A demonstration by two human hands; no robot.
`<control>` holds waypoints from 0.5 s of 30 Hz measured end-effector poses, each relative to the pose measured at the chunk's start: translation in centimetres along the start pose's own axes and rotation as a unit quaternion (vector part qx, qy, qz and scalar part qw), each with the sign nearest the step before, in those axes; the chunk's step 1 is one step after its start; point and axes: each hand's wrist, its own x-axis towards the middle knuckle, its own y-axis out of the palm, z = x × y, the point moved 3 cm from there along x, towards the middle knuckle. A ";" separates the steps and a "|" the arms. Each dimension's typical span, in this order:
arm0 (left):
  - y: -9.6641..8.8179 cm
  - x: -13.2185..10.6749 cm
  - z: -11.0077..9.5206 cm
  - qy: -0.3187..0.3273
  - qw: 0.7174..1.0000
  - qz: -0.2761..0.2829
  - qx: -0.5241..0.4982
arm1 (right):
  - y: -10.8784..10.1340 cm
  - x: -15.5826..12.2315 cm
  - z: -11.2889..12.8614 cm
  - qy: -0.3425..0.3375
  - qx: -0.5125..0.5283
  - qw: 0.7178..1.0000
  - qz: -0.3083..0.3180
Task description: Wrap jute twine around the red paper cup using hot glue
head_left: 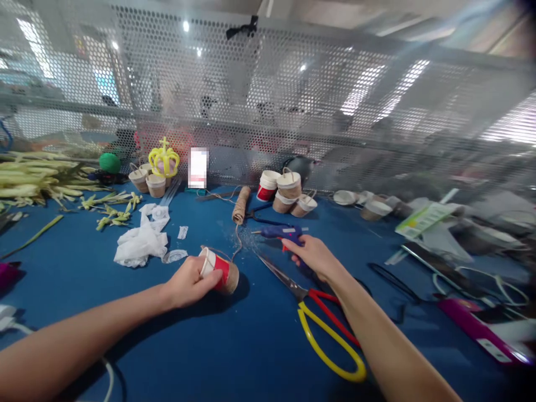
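Tilted on its side, a small red and white paper cup (pixel 222 267) with twine wound round its base is gripped in my left hand (pixel 190 282). My right hand (pixel 307 254) is closed round the handle of a blue glue gun (pixel 280 231), whose nozzle points left. A strand of twine runs from the cup up to a roll of twine (pixel 241 205) behind it. Below the glue gun lie large scissors (pixel 305 298) with one red and one yellow handle, blades toward the cup. My right forearm passes over the red handle.
Twine-wrapped cups (pixel 288 192) stand at the back, with more at left near a yellow crown (pixel 164 159). Crumpled white plastic (pixel 142 243) lies left of the cup. A purple power strip (pixel 477 329) and cables are at right. A perforated metal screen (pixel 234 84) rises behind.
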 end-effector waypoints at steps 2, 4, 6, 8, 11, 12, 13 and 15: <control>0.1 0.0 -0.1 0.002 1.000 0.003 -0.002 | 0.0 0.8 -0.7 0.010 -0.027 1.000 -0.006; 0.1 0.0 -0.2 0.005 1.000 0.007 -0.001 | -0.2 1.2 -1.3 0.005 -0.054 0.998 -0.013; 0.2 0.0 -0.2 0.004 1.000 0.014 -0.001 | -0.5 1.3 -1.5 -0.014 -0.080 0.996 -0.025; 0.3 0.0 -0.2 0.001 1.000 0.018 0.001 | -0.9 1.1 -1.2 -0.040 -0.099 0.993 -0.041; 0.3 0.0 -0.2 0.003 1.000 0.016 0.009 | -1.1 0.2 0.6 -0.085 -0.109 0.988 -0.074; 0.3 0.0 -0.2 0.004 1.000 0.016 0.013 | -0.9 -0.3 1.6 -0.108 -0.107 0.985 -0.079; 0.3 0.0 -0.3 0.004 1.000 0.018 0.017 | -0.5 -1.0 2.7 -0.133 -0.104 0.983 -0.078; 0.3 -0.1 -0.4 0.008 0.999 0.023 0.026 | 1.0 -2.6 5.2 -0.201 -0.090 0.975 -0.035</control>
